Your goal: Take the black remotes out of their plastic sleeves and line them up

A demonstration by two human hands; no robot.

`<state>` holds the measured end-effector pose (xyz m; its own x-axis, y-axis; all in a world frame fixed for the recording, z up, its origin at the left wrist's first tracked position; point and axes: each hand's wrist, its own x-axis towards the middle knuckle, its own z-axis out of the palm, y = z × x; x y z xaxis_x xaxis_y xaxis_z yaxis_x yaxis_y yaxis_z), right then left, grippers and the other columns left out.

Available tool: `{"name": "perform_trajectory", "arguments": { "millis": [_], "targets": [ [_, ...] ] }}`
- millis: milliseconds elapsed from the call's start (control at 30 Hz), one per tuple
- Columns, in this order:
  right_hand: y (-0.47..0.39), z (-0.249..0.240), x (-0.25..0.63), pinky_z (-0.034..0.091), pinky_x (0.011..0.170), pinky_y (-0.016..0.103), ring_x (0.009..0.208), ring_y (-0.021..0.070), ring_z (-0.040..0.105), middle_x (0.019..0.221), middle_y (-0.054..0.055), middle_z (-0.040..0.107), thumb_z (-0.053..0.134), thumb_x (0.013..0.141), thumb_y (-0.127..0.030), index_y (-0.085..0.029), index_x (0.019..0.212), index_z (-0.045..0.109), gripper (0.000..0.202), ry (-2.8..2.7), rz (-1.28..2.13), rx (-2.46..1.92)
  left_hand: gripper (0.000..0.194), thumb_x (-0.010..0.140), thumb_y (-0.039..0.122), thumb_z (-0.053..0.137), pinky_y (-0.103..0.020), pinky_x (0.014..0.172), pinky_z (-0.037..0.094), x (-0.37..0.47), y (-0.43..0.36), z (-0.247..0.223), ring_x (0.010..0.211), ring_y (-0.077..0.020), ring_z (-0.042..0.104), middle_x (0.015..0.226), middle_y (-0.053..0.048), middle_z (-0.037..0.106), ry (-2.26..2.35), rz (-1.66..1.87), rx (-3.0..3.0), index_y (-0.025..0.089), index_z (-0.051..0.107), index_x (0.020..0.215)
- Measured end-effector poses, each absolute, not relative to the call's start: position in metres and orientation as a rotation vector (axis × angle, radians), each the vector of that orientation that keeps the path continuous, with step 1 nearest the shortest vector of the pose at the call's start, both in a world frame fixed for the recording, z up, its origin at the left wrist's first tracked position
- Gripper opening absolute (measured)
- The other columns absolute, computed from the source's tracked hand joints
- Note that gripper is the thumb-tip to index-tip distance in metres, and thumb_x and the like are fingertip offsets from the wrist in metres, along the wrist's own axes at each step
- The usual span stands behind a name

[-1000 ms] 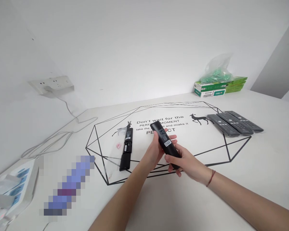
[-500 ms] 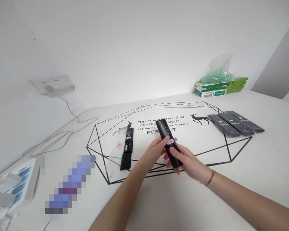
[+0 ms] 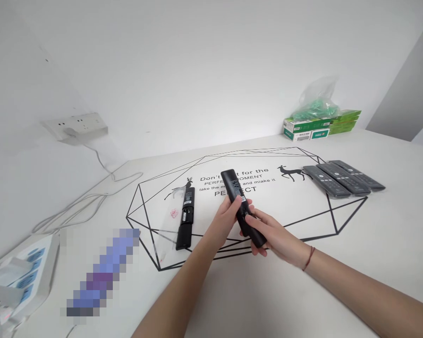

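Note:
Both hands hold a black remote control (image 3: pixel 229 180) above the middle of the table, its back with the printed label facing up. My left hand (image 3: pixel 227 217) grips its middle from the left, thumb lying by the label. My right hand (image 3: pixel 272 231) is closed round the lower part, thumb pressed on the back cover. A dark opening shows between label and cover, partly behind the thumbs. To the left lies another black remote (image 3: pixel 185 237), back up, its battery compartment exposed, beside a clear plastic sleeve (image 3: pixel 167 220).
Three wrapped remotes (image 3: pixel 344 178) lie side by side on the right. Green and white boxes (image 3: pixel 306 130) with a plastic bag (image 3: pixel 317 105) on top stand against the wall. At left are a power strip (image 3: pixel 44 270), cables (image 3: pixel 91 206), a wall socket (image 3: pixel 75 126) and a blurred-out bluish item (image 3: pixel 105 272).
The cover on the held remote has slid down toward me, and a gap has opened below the label. The remote's far end has shifted slightly left.

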<state>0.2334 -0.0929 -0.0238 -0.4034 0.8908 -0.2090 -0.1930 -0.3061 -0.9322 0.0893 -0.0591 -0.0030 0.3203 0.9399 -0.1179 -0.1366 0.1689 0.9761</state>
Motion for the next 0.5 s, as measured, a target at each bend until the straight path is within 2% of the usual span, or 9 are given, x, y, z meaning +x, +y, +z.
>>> {"name": "perform_trajectory", "arguments": {
  "millis": [100, 167, 367, 500],
  "targets": [
    [-0.093, -0.025, 0.233, 0.028, 0.035, 0.018, 0.042, 0.0075, 0.056, 0.086, 0.003, 0.065, 0.053, 0.086, -0.052, -0.022, 0.102, 0.054, 0.035, -1.179, 1.795, -0.982, 0.037, 0.086, 0.051, 0.051, -0.028, 0.07, 0.052, 0.087, -0.057, 0.0, 0.101, -0.0236, 0.061, 0.112, -0.009, 0.062, 0.954, 1.028, 1.086, 0.02, 0.055, 0.106],
    [-0.092, -0.026, 0.233, 0.027, 0.035, 0.019, 0.042, 0.0076, 0.055, 0.085, 0.003, 0.065, 0.053, 0.086, -0.053, -0.021, 0.105, 0.053, 0.037, -1.196, 1.795, -0.982, 0.038, 0.087, 0.052, 0.05, -0.028, 0.072, 0.053, 0.086, -0.057, 0.001, 0.105, -0.025, 0.06, 0.112, -0.009, 0.061, 0.947, 1.045, 1.08, 0.02, 0.054, 0.106],
    [-0.091, -0.026, 0.232, 0.028, 0.039, 0.022, 0.043, 0.0074, 0.053, 0.082, 0.001, 0.064, 0.062, 0.081, -0.048, -0.02, 0.106, 0.053, 0.038, -1.264, 1.777, -0.998, 0.034, 0.087, 0.05, 0.05, -0.026, 0.066, 0.052, 0.085, -0.056, 0.001, 0.087, -0.0176, 0.063, 0.107, -0.008, 0.061, 1.001, 1.033, 1.013, 0.019, 0.052, 0.102],
    [-0.092, -0.028, 0.233, 0.031, 0.045, 0.023, 0.041, 0.0075, 0.047, 0.061, -0.006, 0.057, 0.065, 0.08, -0.04, -0.02, 0.113, 0.05, 0.041, -1.329, 1.755, -1.036, 0.039, 0.083, 0.042, 0.055, -0.029, 0.062, 0.053, 0.08, -0.046, -0.004, 0.078, -0.0172, 0.065, 0.103, -0.009, 0.064, 1.241, 1.024, 1.037, 0.02, 0.042, 0.113]
  ]
}}
